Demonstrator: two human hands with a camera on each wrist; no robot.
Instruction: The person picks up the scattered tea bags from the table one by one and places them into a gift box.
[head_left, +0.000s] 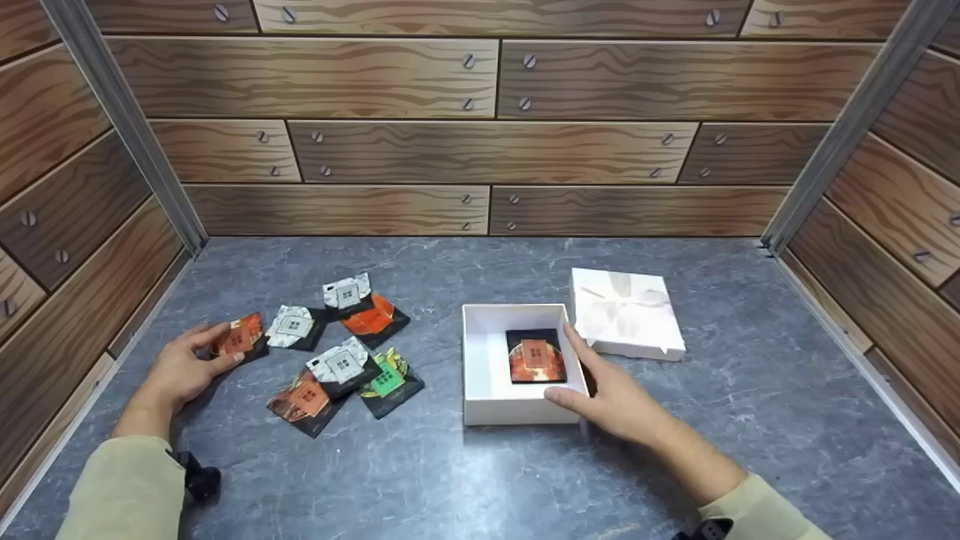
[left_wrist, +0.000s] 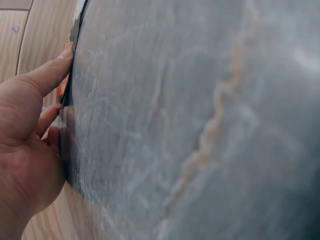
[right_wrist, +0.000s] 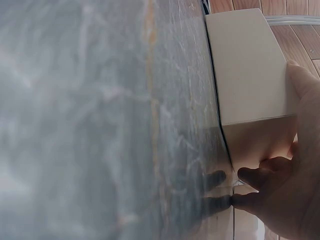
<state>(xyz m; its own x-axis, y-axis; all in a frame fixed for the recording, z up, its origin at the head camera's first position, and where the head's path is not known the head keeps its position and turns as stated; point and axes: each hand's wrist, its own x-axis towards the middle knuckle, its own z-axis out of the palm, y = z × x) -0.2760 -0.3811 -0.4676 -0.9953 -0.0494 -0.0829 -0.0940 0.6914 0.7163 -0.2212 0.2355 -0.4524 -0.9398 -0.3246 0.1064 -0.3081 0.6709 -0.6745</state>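
Observation:
My left hand [head_left: 184, 367] pinches the edge of an orange-and-black sachet [head_left: 241, 339] at the far left of the group, thumb on its near side and fingers on its far side. In the left wrist view only a thin edge of that sachet [left_wrist: 64, 86] shows beside the thumb. My right hand [head_left: 619, 397] holds the open white box [head_left: 495, 411] at its right near corner. Its thumb lies over the rim and the fingers run along the right wall. Inside the box, an orange-and-black sachet [head_left: 536, 358] lies flat toward the right.
Several loose sachets, some overlapping, lie between my left hand and the box, among them a white one [head_left: 343, 366] and a green one [head_left: 391, 382]. A white lid [head_left: 628, 311] with a ribbon bow rests behind the box on the right. Wood-patterned walls [head_left: 390, 210] enclose the grey marbled table [head_left: 420, 480].

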